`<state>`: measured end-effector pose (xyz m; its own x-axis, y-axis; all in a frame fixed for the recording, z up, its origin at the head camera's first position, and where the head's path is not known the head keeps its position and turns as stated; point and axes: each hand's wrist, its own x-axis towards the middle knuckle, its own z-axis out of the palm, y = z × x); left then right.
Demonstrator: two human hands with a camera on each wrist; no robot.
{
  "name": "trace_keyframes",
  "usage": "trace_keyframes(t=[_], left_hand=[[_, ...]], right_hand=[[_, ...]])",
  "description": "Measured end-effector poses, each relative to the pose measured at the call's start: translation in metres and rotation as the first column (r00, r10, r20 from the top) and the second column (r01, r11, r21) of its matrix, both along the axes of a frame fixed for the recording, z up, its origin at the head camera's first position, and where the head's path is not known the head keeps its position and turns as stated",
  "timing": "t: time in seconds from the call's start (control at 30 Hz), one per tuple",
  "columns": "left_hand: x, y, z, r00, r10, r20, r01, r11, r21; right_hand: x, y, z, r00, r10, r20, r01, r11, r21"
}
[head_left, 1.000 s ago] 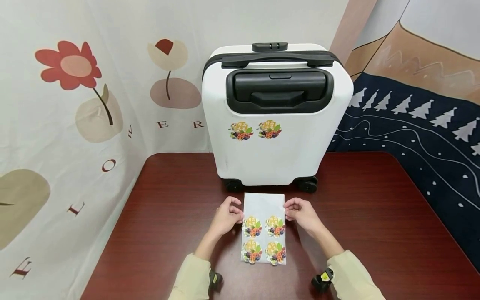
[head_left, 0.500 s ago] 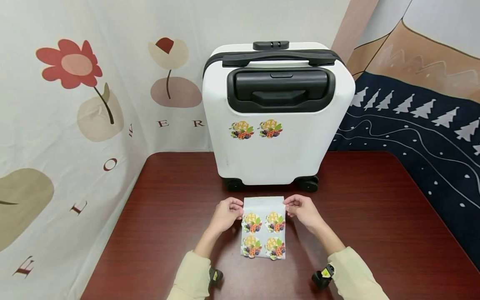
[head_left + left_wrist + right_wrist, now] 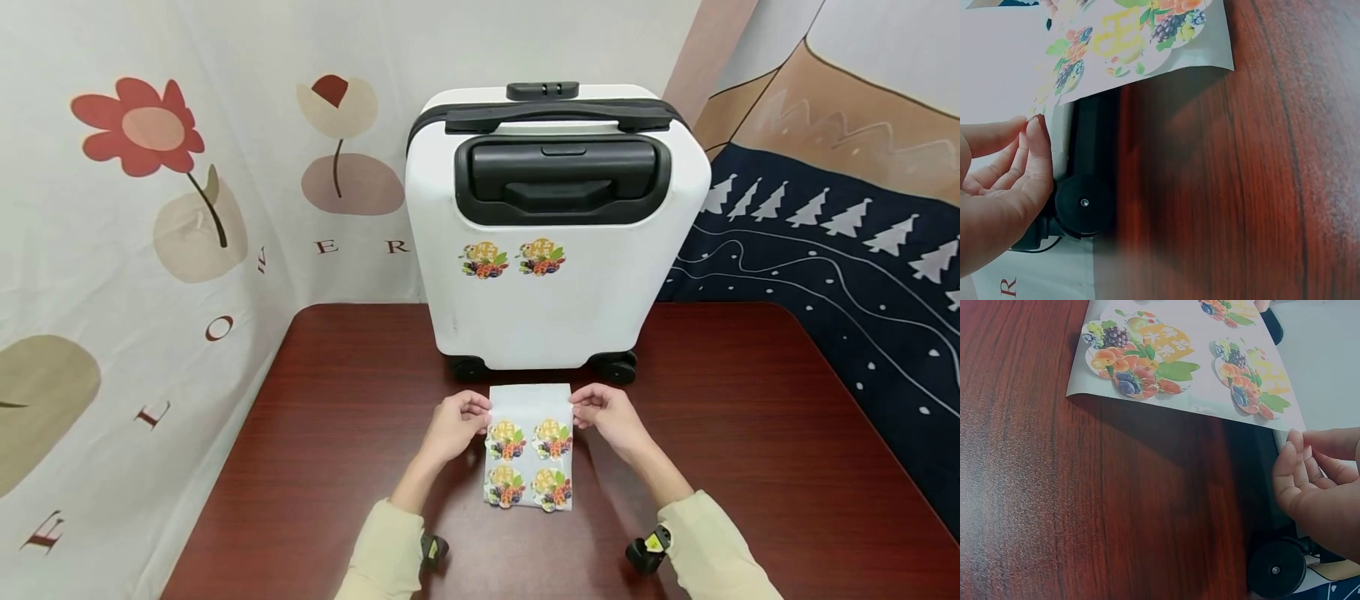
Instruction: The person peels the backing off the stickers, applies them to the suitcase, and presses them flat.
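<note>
A white sheet [image 3: 529,400] bearing several fruit-print stickers is held between my two hands, in front of the suitcase. My left hand [image 3: 453,427] pinches its left edge near the top between thumb and fingers, and my right hand [image 3: 611,421] pinches the opposite edge. Both wrist views show the sheet's lower edge lifted off the table, with a shadow beneath. Behind stands a white suitcase [image 3: 540,317], upright on its wheels. Two matching stickers, a left one [image 3: 483,260] and a right one [image 3: 541,257], are on its front, below the black handle recess [image 3: 562,182].
The dark red wooden table [image 3: 337,467] extends to both sides of my arms. A suitcase wheel [image 3: 1085,203] is close to my left hand, and another wheel [image 3: 1276,569] is below my right. Printed cloth [image 3: 337,275] hangs behind and along the left side.
Both hands keep their pinch on the sheet and have shifted slightly away from me. The sheet's lower edge has moved up toward the suitcase, and the sheet looks shorter. The suitcase has stayed put.
</note>
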<state>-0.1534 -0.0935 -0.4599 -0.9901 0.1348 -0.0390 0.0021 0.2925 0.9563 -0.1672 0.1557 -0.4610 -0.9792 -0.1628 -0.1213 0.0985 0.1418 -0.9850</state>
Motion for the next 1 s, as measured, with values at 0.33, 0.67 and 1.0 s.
trace_keyframes(t=[0.33,0.67,1.0], left_hand=[[-0.002,0.002,-0.001,0.999,0.023,0.022,-0.024,0.999,0.022],[-0.002,0.005,0.004,1.0,0.004,-0.01,-0.005,1.0,-0.009],[0.001,0.009,0.012,1.0,-0.007,-0.017,0.007,1.0,0.022]], right_hand=[[0.002,0.003,0.008,1.0,-0.01,-0.004,0.01,1.0,0.01],[0.003,-0.009,0.018,0.997,0.072,-0.032,-0.071,0.997,0.028],[0.012,-0.027,0.014,0.984,0.172,-0.038,-0.171,0.985,0.028]])
